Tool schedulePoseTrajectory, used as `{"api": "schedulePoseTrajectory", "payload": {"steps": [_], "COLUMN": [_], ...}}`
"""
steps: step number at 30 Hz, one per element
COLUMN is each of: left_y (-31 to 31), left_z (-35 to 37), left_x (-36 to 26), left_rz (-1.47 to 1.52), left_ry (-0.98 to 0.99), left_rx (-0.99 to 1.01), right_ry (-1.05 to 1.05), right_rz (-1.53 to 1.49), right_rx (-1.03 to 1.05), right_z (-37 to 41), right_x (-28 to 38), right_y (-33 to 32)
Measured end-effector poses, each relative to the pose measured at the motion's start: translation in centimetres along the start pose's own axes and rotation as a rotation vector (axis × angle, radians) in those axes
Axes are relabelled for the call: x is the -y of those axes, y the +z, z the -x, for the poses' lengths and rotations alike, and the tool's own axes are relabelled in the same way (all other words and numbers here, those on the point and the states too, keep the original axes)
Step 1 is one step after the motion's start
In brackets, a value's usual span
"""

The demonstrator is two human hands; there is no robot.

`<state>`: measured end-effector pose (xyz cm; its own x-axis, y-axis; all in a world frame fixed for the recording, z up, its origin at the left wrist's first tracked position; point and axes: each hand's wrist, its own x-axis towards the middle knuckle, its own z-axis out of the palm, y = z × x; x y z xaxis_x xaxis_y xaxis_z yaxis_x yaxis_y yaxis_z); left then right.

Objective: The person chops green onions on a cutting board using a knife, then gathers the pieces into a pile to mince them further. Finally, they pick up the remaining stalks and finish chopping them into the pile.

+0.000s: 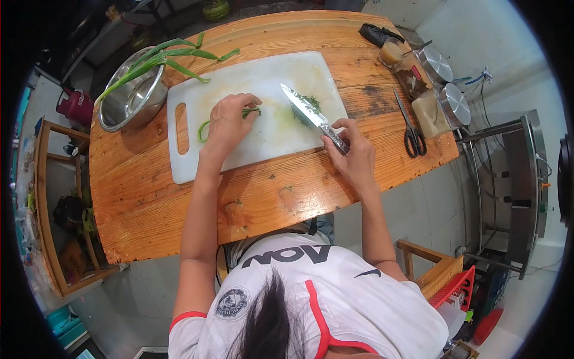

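My left hand (232, 121) is closed over a small bunch of green onion (204, 130) on the white cutting board (251, 157); parts of the bunch stick out on both sides of the fingers. My right hand (353, 149) grips the dark handle of a kitchen knife (304, 106). The blade points up and to the left over the board, apart from the bunch. Beside and partly under the blade lies a pile of finely chopped greens (305, 111).
A steel bowl (136, 103) stands left of the board, with long green onion stalks (156, 60) across its rim. On the right are scissors (411, 133), lidded jars (431, 113) and a black plastic bundle (378, 35). The wooden table (149, 209) has a curved front edge.
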<state>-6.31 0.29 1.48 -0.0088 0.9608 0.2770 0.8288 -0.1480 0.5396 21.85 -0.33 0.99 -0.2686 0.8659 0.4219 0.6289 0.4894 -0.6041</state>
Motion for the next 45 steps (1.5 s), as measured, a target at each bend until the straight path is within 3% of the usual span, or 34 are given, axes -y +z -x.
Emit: {"api": "schedulePoseTrajectory", "payload": {"steps": [6, 15, 18, 21, 24, 45], "left_y": [-0.8, 0.1, 0.8, 2.6, 4.3, 4.6], "left_z": [0.5, 1.1, 1.5, 2.5, 2.4, 0.7], "left_x": [-0.9, -1.8, -5.4, -7.5, -7.0, -4.9], "left_rz": [0.025, -0.136, -0.132, -0.197, -0.192, -0.324], "left_ry": [0.025, 0.157, 0.295, 0.425, 0.436, 0.374], "left_rx": [0.053, -0.125, -0.156, -0.018, 0.072, 0.108], "right_ry": [0.015, 0.024, 0.010, -0.002, -0.024, -0.045], "right_rz": [-0.004, 0.030, 0.035, 0.040, 0.044, 0.138], "right_rx": [-0.001, 0.011, 0.022, 0.029, 0.025, -0.016], "right_z": [0.3, 0.5, 0.4, 0.3, 0.4, 2.6], "right_x": [-0.4, -0.8, -0.7, -0.3, 0.0, 0.5], "right_y": [0.0, -0.8, -0.9, -1.1, -1.3, -6.9]}}
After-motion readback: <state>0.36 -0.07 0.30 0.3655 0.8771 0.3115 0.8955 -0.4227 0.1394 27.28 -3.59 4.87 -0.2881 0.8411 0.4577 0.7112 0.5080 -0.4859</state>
